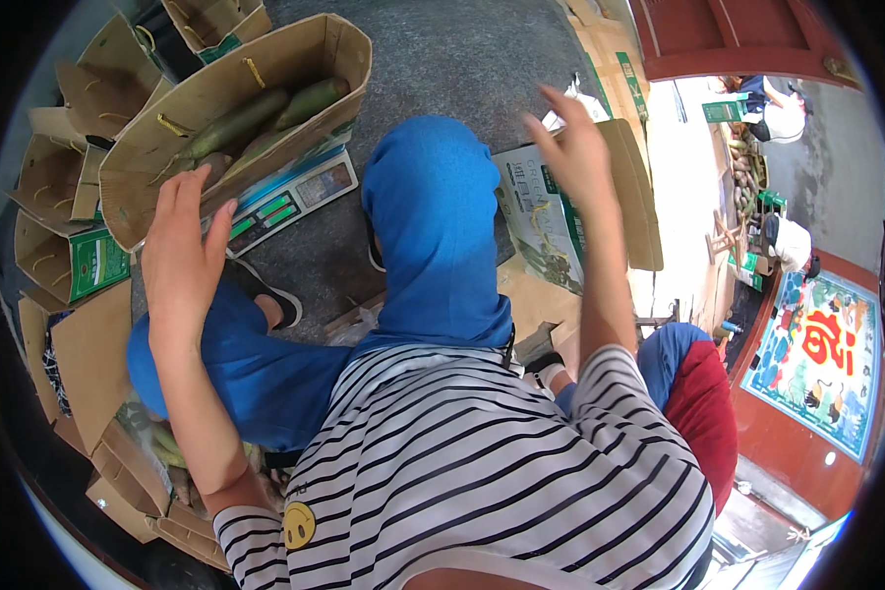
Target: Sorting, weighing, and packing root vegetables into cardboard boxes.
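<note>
Ahead to your left, the brown-lined bag point(133, 162) gapes open, yellow cord handles point(173, 125) at its sides. Inside you see long green vegetables point(236, 123) lying lengthwise. Along its near side shows the scale point(317, 189), display windows lit green.

Vegetables point(234, 126) in carton point(315, 44), scale point(295, 202) at base, other cartons point(98, 264) left

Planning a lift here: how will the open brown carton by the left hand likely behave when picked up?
The carton is probably fairly heavy, since thick, long vegetables lie inside. Its thin walls may flex if gripped near the open top. The vegetables look smooth and rounded, so they might slide or roll if it tilts.
</note>
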The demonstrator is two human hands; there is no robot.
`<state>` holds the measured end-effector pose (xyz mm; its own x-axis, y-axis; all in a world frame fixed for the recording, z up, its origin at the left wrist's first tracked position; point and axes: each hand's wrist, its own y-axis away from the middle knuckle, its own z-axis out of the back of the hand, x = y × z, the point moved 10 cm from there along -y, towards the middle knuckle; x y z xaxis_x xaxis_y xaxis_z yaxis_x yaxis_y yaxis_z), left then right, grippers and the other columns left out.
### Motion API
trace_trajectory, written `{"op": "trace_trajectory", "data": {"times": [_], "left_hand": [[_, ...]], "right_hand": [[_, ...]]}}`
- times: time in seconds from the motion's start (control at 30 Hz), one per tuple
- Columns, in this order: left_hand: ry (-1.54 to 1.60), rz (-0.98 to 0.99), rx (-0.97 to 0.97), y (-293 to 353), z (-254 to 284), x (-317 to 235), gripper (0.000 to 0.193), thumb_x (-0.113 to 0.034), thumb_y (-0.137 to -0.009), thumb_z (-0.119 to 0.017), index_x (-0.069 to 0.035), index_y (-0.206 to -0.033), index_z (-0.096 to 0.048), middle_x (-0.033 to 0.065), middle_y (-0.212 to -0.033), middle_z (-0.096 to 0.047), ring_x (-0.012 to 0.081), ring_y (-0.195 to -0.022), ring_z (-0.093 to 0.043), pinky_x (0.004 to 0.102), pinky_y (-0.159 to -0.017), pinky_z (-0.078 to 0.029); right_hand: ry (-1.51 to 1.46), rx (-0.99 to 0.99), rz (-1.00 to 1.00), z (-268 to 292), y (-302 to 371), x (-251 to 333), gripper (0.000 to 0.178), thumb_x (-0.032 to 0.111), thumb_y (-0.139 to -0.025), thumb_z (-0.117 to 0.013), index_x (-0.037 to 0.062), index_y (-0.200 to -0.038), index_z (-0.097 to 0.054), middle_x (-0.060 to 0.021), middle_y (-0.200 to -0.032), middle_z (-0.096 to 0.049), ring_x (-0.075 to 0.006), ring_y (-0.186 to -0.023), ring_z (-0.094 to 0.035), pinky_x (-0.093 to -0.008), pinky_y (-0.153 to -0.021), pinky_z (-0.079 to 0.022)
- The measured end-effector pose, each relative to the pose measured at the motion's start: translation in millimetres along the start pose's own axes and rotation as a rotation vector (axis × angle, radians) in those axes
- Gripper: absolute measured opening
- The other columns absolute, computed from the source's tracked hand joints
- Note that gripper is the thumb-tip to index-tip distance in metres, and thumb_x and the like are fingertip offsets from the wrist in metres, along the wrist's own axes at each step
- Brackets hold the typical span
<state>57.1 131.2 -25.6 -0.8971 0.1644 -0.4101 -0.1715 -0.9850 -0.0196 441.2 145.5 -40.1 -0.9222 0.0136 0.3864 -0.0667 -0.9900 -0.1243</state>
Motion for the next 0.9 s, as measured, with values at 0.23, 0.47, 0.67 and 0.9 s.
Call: {"op": "trace_trajectory", "data": {"times": [0.23, 0.47, 0.67, 0.9], "left_hand": [[0.028, 0.008, 0.023, -7, -1, -5, 0.037, -0.02, -0.087, -0.058, -0.002, -0.119, -0.051, 0.014, -0.118, -0.053, 0.0355, -0.102, -0.056, 0.0407, -0.083, -0.046], [-0.025, -0.022, 0.04, -9, -10, -6, 0.037, -0.017, -0.086, -0.058, -0.002, -0.119, -0.051, 0.016, -0.115, -0.054, 0.0339, -0.1, -0.056, 0.0382, -0.084, -0.046], [-0.01, -0.017, -0.003, -7, -5, 1, 0.038, -0.016, -0.083, -0.061, -0.001, -0.117, -0.053, 0.0167, -0.115, -0.055, 0.0356, -0.102, -0.055, 0.0397, -0.085, -0.045], [-0.129, -0.047, 0.056, -6, -15, 2, 0.04, -0.017, -0.081, -0.063, -0.002, -0.117, -0.053, 0.0163, -0.115, -0.054, 0.0357, -0.104, -0.053, 0.042, -0.086, -0.044]], "right_hand": [[0.33, 0.689, -0.443, -39, 165, -183, 0.038, 0.031, -0.081, -0.061, 0.0043, -0.108, -0.056, -0.021, -0.1, -0.063, -0.0355, -0.097, -0.059, -0.0461, -0.083, -0.047], [0.48, 0.848, -0.21, -112, 183, -109, 0.019, 0.016, -0.082, -0.05, 0.0049, -0.096, -0.059, -0.0192, -0.085, -0.065, -0.0369, -0.083, -0.063, -0.0474, -0.073, -0.049], [0.317, 0.63, -0.305, -74, 183, -124, 0.029, 0.032, -0.083, -0.059, 0.0056, -0.096, -0.059, -0.0198, -0.08, -0.064, -0.0372, -0.08, -0.062, -0.0476, -0.07, -0.048], [0.072, 0.313, -0.319, -19, 195, -184, 0.024, 0.023, -0.081, -0.063, 0.0117, -0.103, -0.062, -0.0204, -0.083, -0.063, -0.0385, -0.08, -0.061, -0.0453, -0.068, -0.047]]}}
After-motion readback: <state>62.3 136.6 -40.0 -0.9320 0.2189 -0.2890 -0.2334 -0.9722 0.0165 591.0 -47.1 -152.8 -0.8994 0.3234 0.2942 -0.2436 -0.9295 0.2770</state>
